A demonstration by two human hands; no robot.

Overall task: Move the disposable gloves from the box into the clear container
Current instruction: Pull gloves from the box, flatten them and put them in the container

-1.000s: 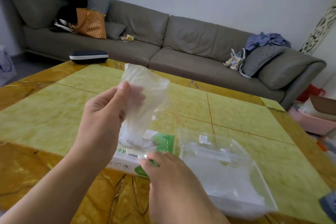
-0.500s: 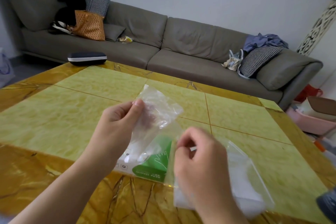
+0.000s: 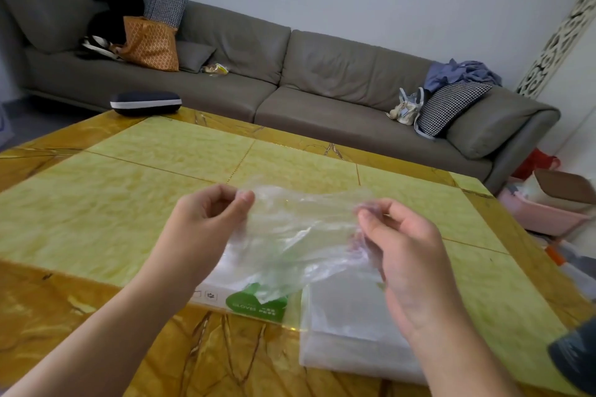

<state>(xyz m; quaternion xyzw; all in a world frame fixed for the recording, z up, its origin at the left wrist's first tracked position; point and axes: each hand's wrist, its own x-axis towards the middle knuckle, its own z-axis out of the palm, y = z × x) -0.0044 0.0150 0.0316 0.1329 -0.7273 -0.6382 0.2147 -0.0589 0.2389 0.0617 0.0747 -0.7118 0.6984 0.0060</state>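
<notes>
Nearest the viewer, both forearms are reaching in from the near edge over the table, a yellow-green and amber marbled top.

Clear container: lying near-right on the table, partly under the right hand. Contents are looking pale and filmy; whether gloves are already inside, and how many, can't be told w/ certainty.

Box: white w/ a green panel, sitting just left of the container and touching or nearly touching it. Its top is being hidden by the film held above it, so the amt left inside can't be read.

Glove: one thin transparent sheet, being held in the air above box and container, stretched between the two hands. It is not yet in the container.

Left hand: thumb and forefinger are pinching the glove's left edge, other fingers curled.

Right hand: fingertips are pinching the glove's right edge, bunching some film against the palm.

Progress (judgement): this glove is looking clear of the box but not yet delivered, i.e. mid-transfer. Still to do: lowering it to the right into the container, letting go, then repeating for whatever the box is still holding. Overall share done can't be judged from here.

Far side: a dark case is resting at the far-left table edge; beyond it a grey sofa is carrying cushions, bags and clothes.
</notes>
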